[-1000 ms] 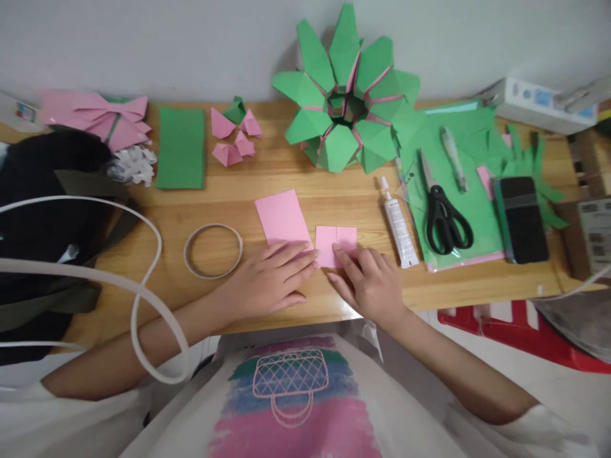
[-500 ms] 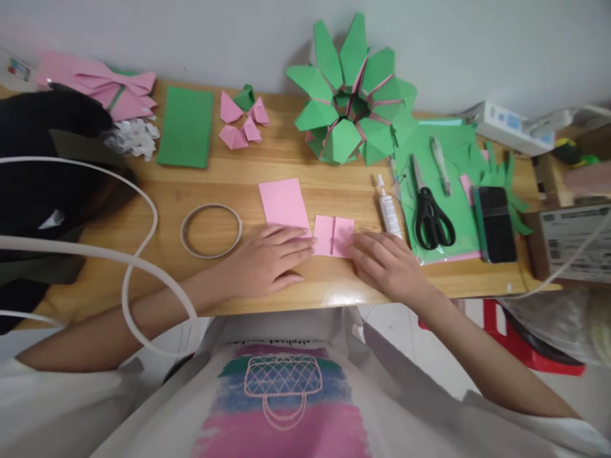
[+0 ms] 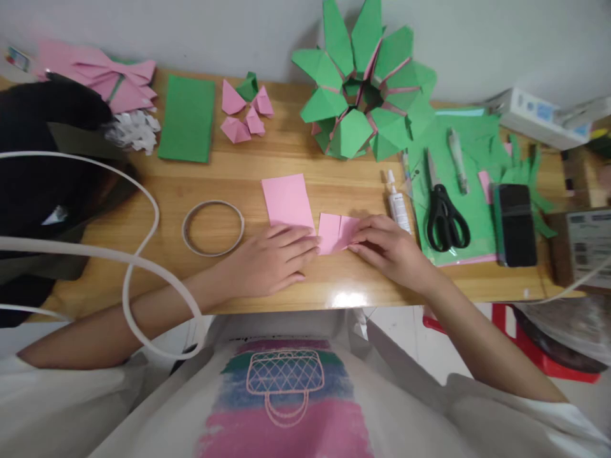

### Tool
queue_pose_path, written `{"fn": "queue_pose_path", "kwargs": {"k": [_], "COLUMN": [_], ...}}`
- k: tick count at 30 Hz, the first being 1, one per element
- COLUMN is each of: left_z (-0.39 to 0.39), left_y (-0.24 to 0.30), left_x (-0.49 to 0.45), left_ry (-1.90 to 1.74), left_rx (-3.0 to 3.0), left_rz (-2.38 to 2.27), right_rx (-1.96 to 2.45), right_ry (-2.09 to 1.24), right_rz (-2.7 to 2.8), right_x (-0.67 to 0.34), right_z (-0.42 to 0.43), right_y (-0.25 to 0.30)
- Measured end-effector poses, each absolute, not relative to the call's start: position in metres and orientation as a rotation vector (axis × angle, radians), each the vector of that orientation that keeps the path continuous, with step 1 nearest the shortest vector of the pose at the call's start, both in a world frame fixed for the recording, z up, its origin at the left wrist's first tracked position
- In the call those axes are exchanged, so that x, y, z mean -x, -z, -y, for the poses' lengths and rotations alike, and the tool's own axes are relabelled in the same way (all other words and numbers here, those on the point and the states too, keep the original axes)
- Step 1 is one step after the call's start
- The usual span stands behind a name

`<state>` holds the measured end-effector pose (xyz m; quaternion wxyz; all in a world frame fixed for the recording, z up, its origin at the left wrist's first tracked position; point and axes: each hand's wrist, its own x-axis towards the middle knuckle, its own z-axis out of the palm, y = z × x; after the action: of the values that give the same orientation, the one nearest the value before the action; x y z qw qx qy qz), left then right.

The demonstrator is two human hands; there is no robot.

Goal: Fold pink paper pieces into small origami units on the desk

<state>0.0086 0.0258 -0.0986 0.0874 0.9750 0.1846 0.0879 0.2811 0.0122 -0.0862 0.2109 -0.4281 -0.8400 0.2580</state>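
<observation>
A small folded piece of pink paper (image 3: 329,233) lies on the wooden table (image 3: 238,299), creased down its middle. My right hand (image 3: 389,248) pinches its right edge, which seems slightly lifted. My left hand (image 3: 274,257) lies flat with fingers stretched out. Its fingertips reach the left edge of the folded piece, and its upper fingers rest on the lower part of a larger pink sheet (image 3: 289,200). A glue tube (image 3: 398,208) lies just beyond my right hand. Left of my left hand is a ring-shaped roll of tape (image 3: 213,229).
Black scissors (image 3: 445,216), a utility knife (image 3: 458,160) and a phone (image 3: 515,226) lie on green sheets at right. A green paper flower-like model (image 3: 353,137) stands at the back. Folded pink pieces (image 3: 233,129) and green paper (image 3: 187,121) sit back left. White cable (image 3: 157,273) loops at left.
My right hand has gone from resting at the folded paper's right edge to pinching it, and that edge has risen a little. My left hand stays nearly still; the view has shifted slightly.
</observation>
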Motion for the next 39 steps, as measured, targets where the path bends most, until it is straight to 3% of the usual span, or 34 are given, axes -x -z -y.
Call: {"fn": "queue_pose_path", "kwargs": {"k": [11, 39], "left_z": [-0.025, -0.014], "left_y": [0.097, 0.093], "left_x": [-0.008, -0.013], "left_ry": [-0.203, -0.128], "left_rx": [-2.919, -3.031], "left_rz": [-0.534, -0.601], "right_rx": [1.458, 1.544], "right_ry": [-0.616, -0.514], "right_rz": [2.113, 2.218], "right_x": [-0.268, -0.262], "right_z": [-0.012, -0.017], "right_y": [0.096, 0.091]}}
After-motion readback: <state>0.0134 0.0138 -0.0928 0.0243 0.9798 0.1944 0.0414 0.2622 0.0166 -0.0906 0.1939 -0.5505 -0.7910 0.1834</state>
